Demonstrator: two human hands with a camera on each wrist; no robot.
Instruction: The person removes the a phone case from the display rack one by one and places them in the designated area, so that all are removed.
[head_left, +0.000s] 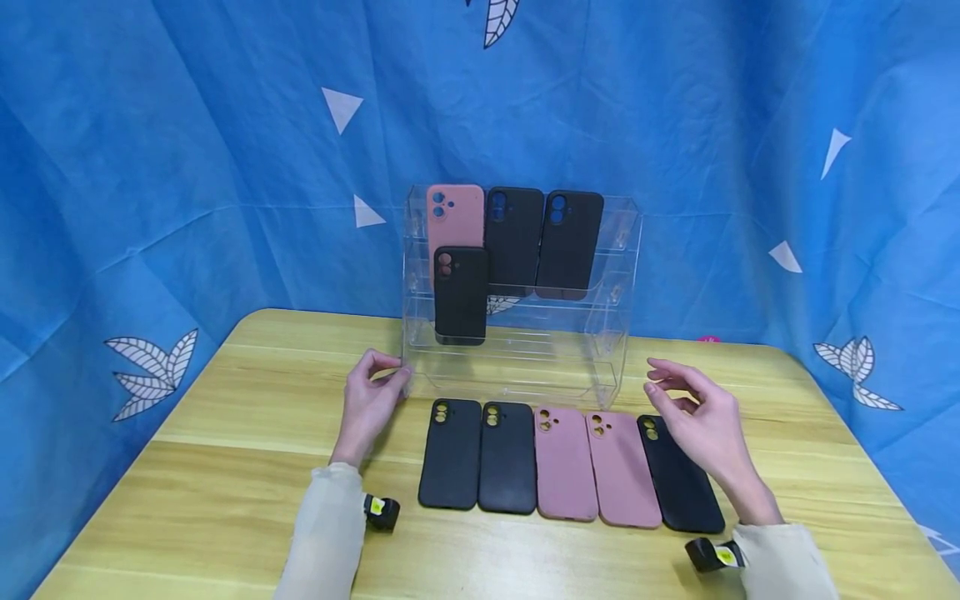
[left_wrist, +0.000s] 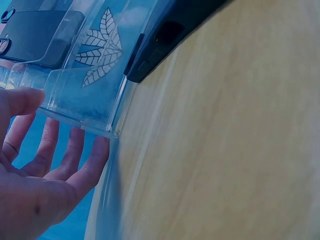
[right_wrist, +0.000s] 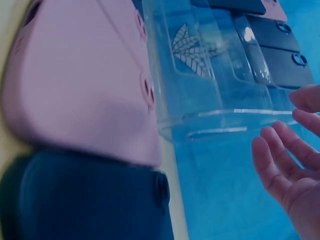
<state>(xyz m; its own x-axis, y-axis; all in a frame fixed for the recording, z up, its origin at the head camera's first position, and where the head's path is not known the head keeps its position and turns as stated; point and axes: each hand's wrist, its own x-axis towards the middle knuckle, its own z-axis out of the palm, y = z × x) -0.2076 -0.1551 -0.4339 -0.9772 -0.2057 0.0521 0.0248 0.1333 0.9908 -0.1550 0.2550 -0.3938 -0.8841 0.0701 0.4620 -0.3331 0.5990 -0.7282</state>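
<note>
Phone cases [head_left: 566, 462] lie in a row of five on the near side of the worktop [head_left: 247, 433]: two black at left, two pink, then one black at right. Just beyond them stands a clear rack [head_left: 525, 371], four more cases leaning in it; the upper tier has a pink one at left and two black, and a lower black one overlaps the pink. I see the left hand [head_left: 372, 404] with fingers spread, touching the rack's left side. The right hand [head_left: 701, 417], fingers loosely bent and apart, hovers by the rightmost black case, off the rack.
</note>
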